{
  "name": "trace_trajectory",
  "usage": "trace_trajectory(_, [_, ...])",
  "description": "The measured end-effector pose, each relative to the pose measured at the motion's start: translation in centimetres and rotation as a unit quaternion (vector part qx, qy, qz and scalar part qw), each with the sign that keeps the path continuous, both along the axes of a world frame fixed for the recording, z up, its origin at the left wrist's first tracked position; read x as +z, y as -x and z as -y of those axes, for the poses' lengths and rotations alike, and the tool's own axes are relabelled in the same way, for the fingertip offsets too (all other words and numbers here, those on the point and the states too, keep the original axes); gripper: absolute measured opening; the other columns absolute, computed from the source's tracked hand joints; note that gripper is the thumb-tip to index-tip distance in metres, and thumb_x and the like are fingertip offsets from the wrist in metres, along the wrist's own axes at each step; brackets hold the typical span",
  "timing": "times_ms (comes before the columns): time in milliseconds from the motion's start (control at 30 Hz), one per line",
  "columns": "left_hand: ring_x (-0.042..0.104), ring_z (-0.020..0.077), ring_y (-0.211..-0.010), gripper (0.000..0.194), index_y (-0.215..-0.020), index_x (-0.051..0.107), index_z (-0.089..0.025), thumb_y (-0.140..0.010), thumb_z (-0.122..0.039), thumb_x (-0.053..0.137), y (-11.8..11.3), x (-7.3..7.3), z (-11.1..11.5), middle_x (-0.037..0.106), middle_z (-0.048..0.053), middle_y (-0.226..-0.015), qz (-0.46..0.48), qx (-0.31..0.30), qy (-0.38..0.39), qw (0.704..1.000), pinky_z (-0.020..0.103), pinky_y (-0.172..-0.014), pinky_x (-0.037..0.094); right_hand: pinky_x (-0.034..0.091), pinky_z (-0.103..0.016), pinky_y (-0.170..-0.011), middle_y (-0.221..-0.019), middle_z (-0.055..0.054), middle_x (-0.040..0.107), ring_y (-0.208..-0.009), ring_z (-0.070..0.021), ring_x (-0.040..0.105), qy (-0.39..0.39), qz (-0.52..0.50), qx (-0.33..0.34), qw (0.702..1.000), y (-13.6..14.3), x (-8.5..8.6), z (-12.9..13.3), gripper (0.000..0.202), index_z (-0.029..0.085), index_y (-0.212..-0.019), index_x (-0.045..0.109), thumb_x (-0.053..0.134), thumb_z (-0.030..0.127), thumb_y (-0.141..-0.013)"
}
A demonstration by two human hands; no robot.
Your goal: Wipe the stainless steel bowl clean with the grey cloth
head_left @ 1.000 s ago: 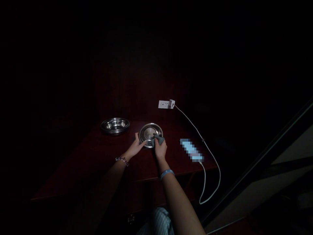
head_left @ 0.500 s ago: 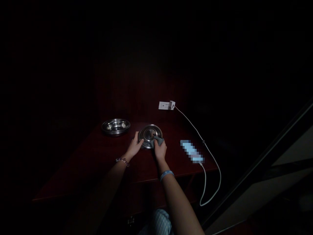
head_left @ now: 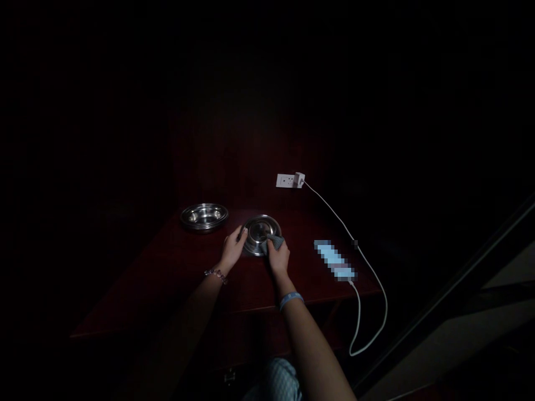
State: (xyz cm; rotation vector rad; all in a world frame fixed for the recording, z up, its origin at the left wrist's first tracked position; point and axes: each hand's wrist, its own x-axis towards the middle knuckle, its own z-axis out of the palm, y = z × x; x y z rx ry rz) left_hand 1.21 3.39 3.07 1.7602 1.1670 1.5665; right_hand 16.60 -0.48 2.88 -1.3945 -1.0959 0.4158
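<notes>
My left hand (head_left: 233,249) grips the left rim of a shiny steel bowl (head_left: 256,227), its thumb over the near edge. The bowl is round and shallow, tilted toward me above the dark red table. In my right hand (head_left: 279,257) is a grey cloth (head_left: 272,243), bunched under the fingers and pressed against the bowl's right inner side. The fingers under the rim are hidden. Left of my hands, a stack of steel bowls (head_left: 204,218) rests on the table.
A lit phone (head_left: 334,260), pixelated, lies on the right of the table (head_left: 175,278). Its white cable (head_left: 385,312) loops past the table edge up to a charger (head_left: 298,180) in the wall socket (head_left: 285,181). A dark wall stands behind.
The whole view has shifted slightly, so everything appears a little further right. My right hand with the cloth has moved slightly on the bowl; my left hand keeps its hold on the rim.
</notes>
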Motion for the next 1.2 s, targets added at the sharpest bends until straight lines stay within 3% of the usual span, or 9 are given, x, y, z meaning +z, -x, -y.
trace_trajectory(167, [0.064, 0.0241, -0.110, 0.041, -0.114, 0.067, -0.019, -0.089, -0.047, 0.049, 0.15, -0.09, -0.01, 0.072, 0.009, -0.114, 0.003, 0.003, 0.002, 1.000, 0.038, -0.099, 0.048, 0.052, -0.029, -0.080, -0.096, -0.009, 0.075, -0.090, -0.0234, 0.070, 0.002, -0.001, 0.002, 1.000, -0.13, -0.11, 0.01, 0.029, 0.017, -0.096, 0.071, 0.060, 0.037, -0.077])
trace_trajectory(333, [0.063, 0.0241, -0.114, 0.041, -0.120, 0.061, -0.021, -0.088, -0.045, 0.053, 0.03, -0.26, 0.20, 0.070, 0.008, -0.118, -0.010, -0.034, 0.015, 0.999, 0.041, -0.103, 0.046, 0.052, -0.031, -0.079, -0.095, -0.010, 0.076, -0.090, -0.0250, 0.071, 0.007, -0.010, -0.012, 1.000, -0.22, -0.02, -0.07, 0.027, 0.017, -0.093, 0.073, 0.060, 0.035, -0.077])
trace_trajectory(467, [0.061, 0.0233, -0.118, 0.063, -0.138, 0.040, -0.020, -0.082, -0.039, 0.062, -0.33, -0.41, 0.57, 0.065, 0.009, -0.126, -0.008, -0.091, 0.018, 0.996, 0.042, -0.106, 0.045, 0.052, -0.030, -0.079, -0.097, -0.010, 0.076, -0.091, -0.0242, 0.071, 0.002, -0.015, 0.000, 1.000, -0.20, 0.04, -0.01, 0.028, 0.017, -0.096, 0.072, 0.059, 0.035, -0.078])
trace_trajectory(567, [0.061, 0.0227, -0.117, 0.076, -0.140, 0.026, -0.019, -0.078, -0.035, 0.067, -0.58, -0.49, 0.81, 0.062, 0.012, -0.128, 0.013, -0.114, 0.013, 0.993, 0.044, -0.106, 0.045, 0.052, -0.030, -0.080, -0.099, -0.010, 0.075, -0.092, -0.0243, 0.070, 0.008, -0.022, -0.004, 1.000, -0.17, 0.10, 0.07, 0.029, 0.017, -0.097, 0.072, 0.059, 0.035, -0.078])
trace_trajectory(867, [0.058, 0.0243, -0.121, 0.053, -0.126, 0.042, -0.016, -0.080, -0.035, 0.061, -0.65, -0.40, 0.61, 0.061, 0.014, -0.126, 0.030, -0.146, 0.024, 0.988, 0.042, -0.108, 0.042, 0.052, -0.030, -0.079, -0.098, -0.010, 0.076, -0.091, -0.0236, 0.071, -0.010, -0.055, -0.004, 0.998, -0.20, -0.13, -0.22, 0.029, 0.016, -0.097, 0.071, 0.060, 0.036, -0.077])
trace_trajectory(1067, [0.061, 0.0246, -0.115, 0.047, -0.126, 0.052, -0.017, -0.080, -0.028, 0.054, -0.41, -0.01, 0.36, 0.065, 0.011, -0.121, 0.036, -0.112, 0.006, 0.993, 0.044, -0.107, 0.043, 0.053, -0.030, -0.080, -0.097, -0.009, 0.076, -0.091, -0.0234, 0.071, -0.019, -0.045, -0.002, 0.999, -0.06, -0.13, -0.07, 0.028, 0.017, -0.096, 0.071, 0.062, 0.035, -0.077])
trace_trajectory(1200, [0.058, 0.0241, -0.118, 0.040, -0.121, 0.060, -0.019, -0.083, -0.026, 0.049, 0.19, 0.10, 0.19, 0.066, 0.008, -0.122, 0.018, -0.034, -0.018, 0.999, 0.043, -0.110, 0.039, 0.053, -0.030, -0.080, -0.096, -0.008, 0.076, -0.088, -0.0220, 0.071, -0.030, -0.044, 0.023, 0.998, 0.25, -0.04, 0.09, 0.026, 0.018, -0.095, 0.071, 0.063, 0.034, -0.076])
